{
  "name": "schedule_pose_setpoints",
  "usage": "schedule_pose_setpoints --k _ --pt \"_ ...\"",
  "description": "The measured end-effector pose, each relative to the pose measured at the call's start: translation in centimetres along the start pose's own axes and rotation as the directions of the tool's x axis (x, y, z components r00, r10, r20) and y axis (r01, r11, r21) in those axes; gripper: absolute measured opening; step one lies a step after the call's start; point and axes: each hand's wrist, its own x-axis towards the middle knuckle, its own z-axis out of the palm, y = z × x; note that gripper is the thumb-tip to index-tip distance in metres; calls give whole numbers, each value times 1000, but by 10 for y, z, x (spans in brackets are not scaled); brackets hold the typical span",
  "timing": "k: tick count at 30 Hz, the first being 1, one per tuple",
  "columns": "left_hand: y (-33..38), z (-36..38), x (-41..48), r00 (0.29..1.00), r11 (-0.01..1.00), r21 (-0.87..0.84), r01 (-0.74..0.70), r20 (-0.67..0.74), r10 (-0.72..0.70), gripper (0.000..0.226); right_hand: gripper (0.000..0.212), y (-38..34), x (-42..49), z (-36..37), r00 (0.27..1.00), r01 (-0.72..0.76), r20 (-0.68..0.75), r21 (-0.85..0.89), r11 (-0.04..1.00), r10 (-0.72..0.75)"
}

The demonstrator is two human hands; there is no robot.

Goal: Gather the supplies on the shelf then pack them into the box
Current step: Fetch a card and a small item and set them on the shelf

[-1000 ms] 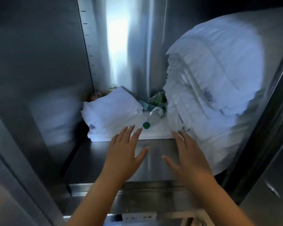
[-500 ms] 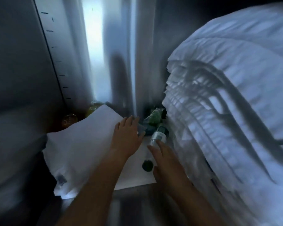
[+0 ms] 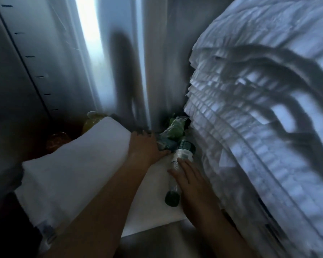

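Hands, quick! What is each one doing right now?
Left hand: closed around a teal packet.
Right hand: open, resting on the bottle.

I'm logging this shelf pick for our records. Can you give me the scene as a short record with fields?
place: metal shelf
left hand: on folded white towel, thumb against teal packet; grip unclear
right hand: fingers straight, resting on bottle
bottle: lying on its side, green cap toward camera
right side: tall stack of white linens
behind: green packet
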Motion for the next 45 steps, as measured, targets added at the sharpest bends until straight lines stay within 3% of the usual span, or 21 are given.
schedule_pose_setpoints --k 2,6,10,14,16,20,27,31,39,45 --pt "1 0 0 1000 1000 -11 6 -15 -7 95 43 2 -1 3 999 33 -42 -17 999 -34" --pt "1 -3 -3 998 997 -76 14 -66 -19 89 48 3 -4 2 999 14 -33 -35 999 -15" --pt "3 -3 -15 978 980 -195 -28 -206 -13 82 44 -1 -14 -9 994 87 -66 -64 994 -91" --pt "4 -7 -35 954 958 -280 -68 -298 -20 81 58 -4 -32 -24 997 74 33 0 997 -74" --pt "7 -13 -49 946 922 -377 -93 -322 -36 86 70 -2 -41 -32 993 54 100 54 997 -59" --pt "13 -40 -87 913 791 -600 -121 -381 -149 93 68 -6 -65 -53 993 20 114 150 988 -37" --pt "16 -87 -206 853 834 -548 -66 -465 -238 94 61 -31 -129 -97 1000 22 -20 411 911 -15" --pt "36 -107 -308 807 838 -544 40 -477 -348 90 58 -43 -183 -120 995 87 5 475 876 -101" --pt "72 -140 -504 787 842 -477 253 -405 -466 88 57 -88 -293 -166 973 167 27 609 775 -231" --pt "64 -180 -607 697 820 -427 381 -449 -559 86 56 -149 -335 -192 925 308 -26 636 707 -380"
